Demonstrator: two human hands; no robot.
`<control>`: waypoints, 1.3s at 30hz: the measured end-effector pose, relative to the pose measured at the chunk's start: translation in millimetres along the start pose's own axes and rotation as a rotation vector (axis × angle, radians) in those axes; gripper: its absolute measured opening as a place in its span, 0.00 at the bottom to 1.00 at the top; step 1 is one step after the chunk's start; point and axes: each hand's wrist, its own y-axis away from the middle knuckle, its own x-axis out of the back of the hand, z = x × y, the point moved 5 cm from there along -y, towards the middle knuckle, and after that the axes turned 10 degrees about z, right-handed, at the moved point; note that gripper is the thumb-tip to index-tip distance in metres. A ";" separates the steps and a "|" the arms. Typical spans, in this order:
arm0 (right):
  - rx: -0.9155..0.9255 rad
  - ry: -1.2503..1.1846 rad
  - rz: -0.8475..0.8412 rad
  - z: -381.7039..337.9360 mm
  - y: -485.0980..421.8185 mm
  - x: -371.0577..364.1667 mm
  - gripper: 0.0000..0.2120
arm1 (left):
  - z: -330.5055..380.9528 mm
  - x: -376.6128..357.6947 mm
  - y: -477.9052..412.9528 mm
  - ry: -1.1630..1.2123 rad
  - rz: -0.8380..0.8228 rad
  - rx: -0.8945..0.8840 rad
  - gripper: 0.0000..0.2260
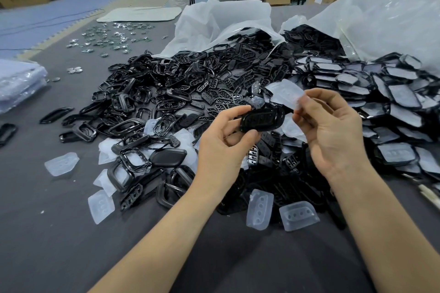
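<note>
My left hand point(222, 147) grips a black oval plastic shell point(262, 121) between thumb and fingers, held above the pile. My right hand point(333, 131) pinches a translucent white rubber pad point(287, 95) between thumb and fingertips, just above and to the right of the shell. The pad and the shell are close together but apart.
A big heap of black plastic frames and shells point(181, 93) covers the grey table point(59, 233). Stacked black pieces with clear pads point(385, 107) lie at the right. Loose translucent pads point(298, 215) lie near me. White plastic bags point(228, 21) sit behind. Small circuit boards point(112, 38) are scattered far left.
</note>
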 end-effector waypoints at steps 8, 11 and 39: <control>-0.005 0.009 0.014 -0.5 -2.9 3.4 0.08 | 1.8 -0.3 1.2 0.063 0.000 0.006 0.17; 0.044 0.039 0.028 -2.8 -3.3 4.4 0.11 | 3.2 0.3 0.8 0.068 0.006 -0.001 0.17; -0.060 0.457 -0.322 17.7 12.7 -14.7 0.14 | 4.4 6.0 -3.2 0.086 0.096 -0.033 0.18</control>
